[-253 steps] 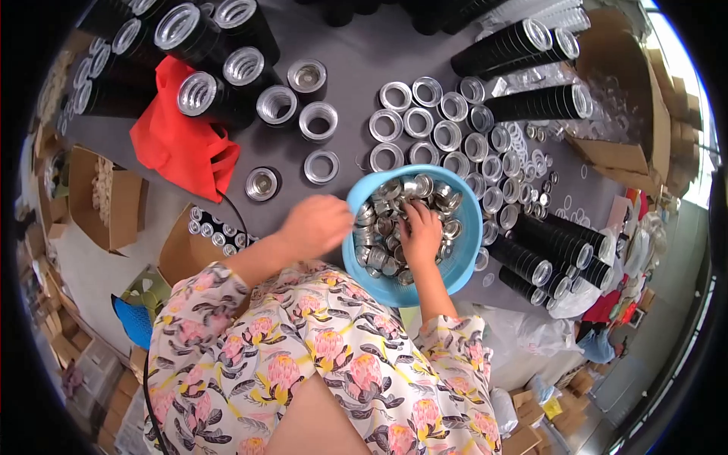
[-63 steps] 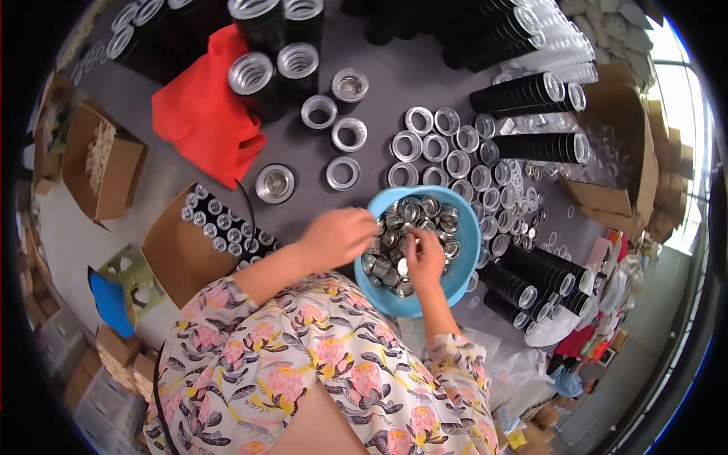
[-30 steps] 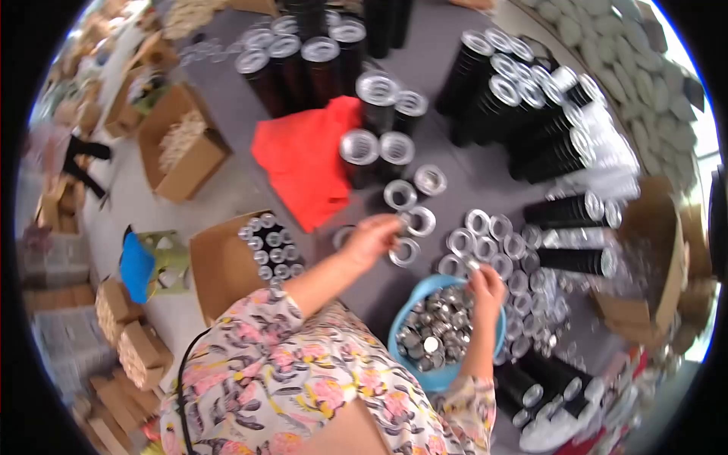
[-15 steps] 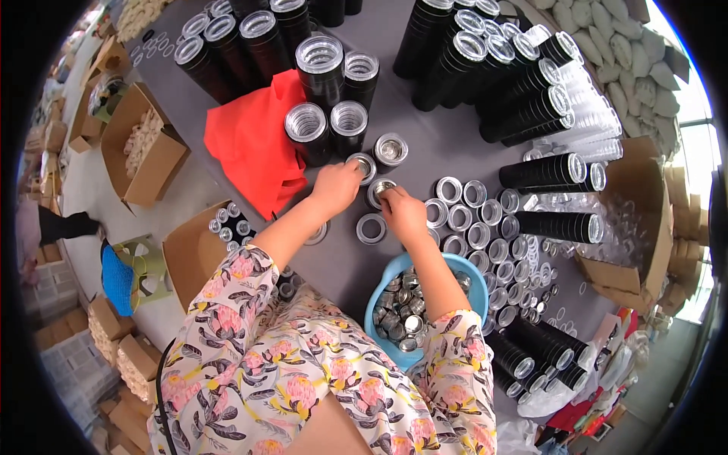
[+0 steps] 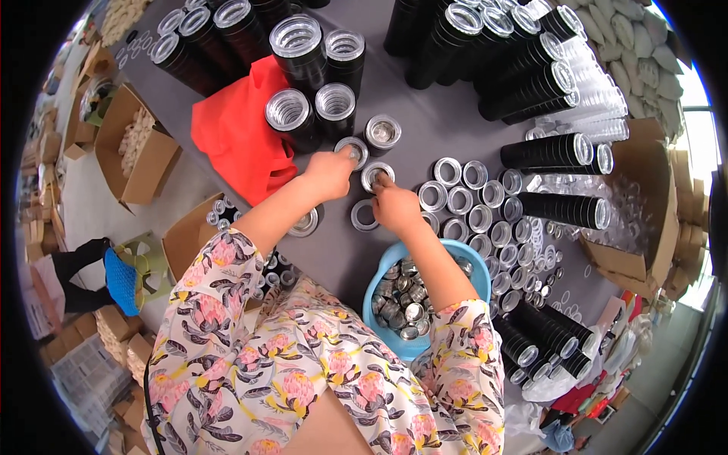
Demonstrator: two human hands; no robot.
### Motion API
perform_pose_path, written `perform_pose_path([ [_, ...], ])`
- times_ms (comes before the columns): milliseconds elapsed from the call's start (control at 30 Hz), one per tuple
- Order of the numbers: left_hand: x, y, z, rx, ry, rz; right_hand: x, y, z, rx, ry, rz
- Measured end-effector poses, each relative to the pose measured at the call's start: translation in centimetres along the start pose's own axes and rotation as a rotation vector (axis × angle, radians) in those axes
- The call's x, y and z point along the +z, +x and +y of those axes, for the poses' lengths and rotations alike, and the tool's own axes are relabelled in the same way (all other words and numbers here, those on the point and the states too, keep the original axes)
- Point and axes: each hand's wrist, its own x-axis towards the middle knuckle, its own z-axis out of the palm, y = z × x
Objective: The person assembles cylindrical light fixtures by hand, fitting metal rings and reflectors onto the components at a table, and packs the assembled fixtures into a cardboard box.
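Observation:
My left hand reaches across the grey table with its fingertips closed on a round silver lid. Right beside it, my right hand presses its fingers on another silver lid. One more lid lies flat just below the two hands. Behind my right wrist stands a blue bowl filled with several small silver lids. To the right of my hands, rows of the same lids are laid out on the table.
A red cloth lies left of my hands, with upright black silver-topped canisters on and behind it. Stacks of black tubes lie at the right. Cardboard boxes stand at the left, below the table edge and at the right.
Both hands left the blue bowl and moved forward to the lids near the red cloth. In the last half second they have stayed there, the left hand shifting slightly right.

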Motion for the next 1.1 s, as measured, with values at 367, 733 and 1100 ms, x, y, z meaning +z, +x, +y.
perform_pose_path([
  [367,0.1,-0.7,-1.5,0.075,-0.384,0.273,-0.2,-1.0,1.3,0.036,0.258,0.252],
  [733,-0.8,-14.3,1.0,-0.002,-0.278,0.471,-4.3,-4.8,-3.5,0.167,0.799,0.256],
  [1100,-1.1,-15.5,1.6,-0.208,-0.683,0.532,-3.9,-2.9,-8.4,-0.295,0.26,0.192],
])
